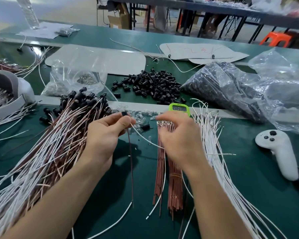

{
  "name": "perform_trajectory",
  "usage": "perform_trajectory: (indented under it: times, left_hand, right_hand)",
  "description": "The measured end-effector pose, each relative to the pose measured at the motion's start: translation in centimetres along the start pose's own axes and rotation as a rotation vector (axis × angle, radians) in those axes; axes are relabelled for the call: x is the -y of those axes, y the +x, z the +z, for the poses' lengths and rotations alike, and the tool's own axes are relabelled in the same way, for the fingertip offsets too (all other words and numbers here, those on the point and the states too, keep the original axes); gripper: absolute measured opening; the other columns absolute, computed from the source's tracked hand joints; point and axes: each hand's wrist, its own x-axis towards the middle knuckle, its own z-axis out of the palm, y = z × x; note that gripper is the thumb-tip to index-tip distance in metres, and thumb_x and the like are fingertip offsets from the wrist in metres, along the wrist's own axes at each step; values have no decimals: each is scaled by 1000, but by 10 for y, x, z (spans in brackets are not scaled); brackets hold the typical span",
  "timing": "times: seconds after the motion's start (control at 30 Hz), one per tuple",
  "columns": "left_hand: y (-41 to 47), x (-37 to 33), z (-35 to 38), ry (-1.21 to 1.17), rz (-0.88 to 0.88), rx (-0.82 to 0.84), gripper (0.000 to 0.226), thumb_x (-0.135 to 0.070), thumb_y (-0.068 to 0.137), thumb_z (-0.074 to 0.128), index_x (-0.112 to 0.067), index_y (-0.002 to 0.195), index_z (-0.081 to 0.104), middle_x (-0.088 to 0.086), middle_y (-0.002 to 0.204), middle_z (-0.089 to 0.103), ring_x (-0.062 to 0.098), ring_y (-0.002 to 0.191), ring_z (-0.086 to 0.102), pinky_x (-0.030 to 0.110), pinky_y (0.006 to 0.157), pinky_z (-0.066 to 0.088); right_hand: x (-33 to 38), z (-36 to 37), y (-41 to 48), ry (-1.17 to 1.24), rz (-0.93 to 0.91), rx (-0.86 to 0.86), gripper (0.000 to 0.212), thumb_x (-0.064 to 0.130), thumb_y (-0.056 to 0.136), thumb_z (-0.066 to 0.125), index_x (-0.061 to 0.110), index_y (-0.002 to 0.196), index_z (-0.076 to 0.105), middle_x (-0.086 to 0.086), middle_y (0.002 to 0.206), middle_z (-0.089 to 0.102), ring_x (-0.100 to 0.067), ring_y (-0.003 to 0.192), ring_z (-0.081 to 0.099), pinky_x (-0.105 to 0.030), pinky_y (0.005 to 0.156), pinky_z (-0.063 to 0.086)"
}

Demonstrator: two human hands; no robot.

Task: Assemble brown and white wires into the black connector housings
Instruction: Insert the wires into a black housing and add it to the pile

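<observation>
Forearms (59,195) reach in from the surface's (248,178) near edge. Left hand (107,133) pinches a black housing (124,114), brown wire (130,161) hanging toward that edge. Right hand (178,135), blurred, grip unclear, sits nearer the brown bundle (175,187), which runs near-to-far beneath it.

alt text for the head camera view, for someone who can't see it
A person's left hand pinches a black connector housing with a brown wire and a white wire trailing from it, while the blurred right hand is over a bundle of brown wires on a green table. Loose black housings are piled behind.
</observation>
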Motion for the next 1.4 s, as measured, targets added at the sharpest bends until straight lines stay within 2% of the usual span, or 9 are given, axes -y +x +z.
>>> perform_trajectory:
  times: [0.13, 0.23, 0.33, 0.47, 0.63, 0.8, 1.0, 1.2, 1.4]
  left_hand:
    - [-4, 8, 4, 82, -26, 43, 46, -25, 59, 87, -7, 100, 77, 12, 90, 79, 18, 77, 70, 33, 80, 56]
    - [-4, 8, 4, 106, 24, 44, 34, -20, 65, 87, -10, 95, 77, 6, 84, 80, 10, 73, 70, 21, 74, 54]
    - [-2, 5, 3, 64, 46, 47, 42, -29, 62, 82, -8, 99, 75, 7, 86, 80, 9, 77, 72, 15, 71, 53]
    - [-2, 5, 3, 27, 70, 46, 20, -12, 77, 80, -7, 96, 75, 3, 82, 79, 7, 74, 72, 15, 72, 54]
    - [-1, -2, -1, -120, 69, 31, 14, -17, 76, 77, -10, 87, 78, 6, 83, 79, 12, 79, 73, 18, 72, 55]
    - [-8, -2, 4, -83, 135, 133, 14, -14, 68, 78, -12, 81, 80, 8, 81, 79, 14, 76, 74, 21, 73, 57]
    - [-16, 1, 11, -61, 206, 230, 22, -4, 64, 76, -18, 78, 83, 4, 80, 79, 13, 74, 76, 19, 71, 58]
    - [-18, -1, 9, -96, 223, 208, 17, -7, 69, 78, -11, 86, 80, 10, 84, 79, 16, 76, 75, 20, 73, 58]
    - [-19, 1, 11, -70, 227, 232, 25, -4, 68, 76, -5, 92, 77, 9, 85, 80, 16, 79, 77, 21, 75, 59]
  right_hand:
    - [11, 34, -5, 315, 36, 112, 52, 14, 90, 71, 33, 137, 62, 17, 107, 72, 3, 73, 68, -12, 72, 54]
    - [1, 34, -3, 232, 31, 102, 55, 10, 89, 75, 37, 136, 63, 15, 99, 75, 0, 56, 62, -14, 60, 52]
    - [-4, 31, -3, 269, 98, 141, 49, 16, 85, 79, 37, 128, 68, 12, 83, 78, -1, 64, 69, -23, 66, 58]
    - [-5, 33, -3, 251, 105, 191, 32, 21, 83, 80, 34, 112, 75, 12, 74, 76, 2, 56, 65, -14, 58, 47]
    - [-11, 30, -3, -17, 57, 237, 14, 20, 85, 77, 29, 95, 81, 12, 78, 77, -2, 72, 70, -23, 75, 60]
    - [-7, 34, -6, 161, 24, 239, 18, 29, 84, 77, 29, 102, 79, 15, 83, 77, 2, 79, 71, -24, 80, 60]
    - [-5, 39, -6, 266, 39, 200, 20, 30, 93, 67, 15, 84, 78, -6, 72, 75, -27, 72, 71, -46, 66, 56]
    - [-13, 41, -3, 183, 89, 238, 14, 27, 93, 68, 24, 85, 79, 5, 70, 74, -17, 68, 70, -41, 72, 58]
    - [-10, 38, -5, 287, 32, 201, 15, 29, 92, 69, 17, 89, 78, -7, 73, 73, -12, 64, 62, -43, 65, 56]
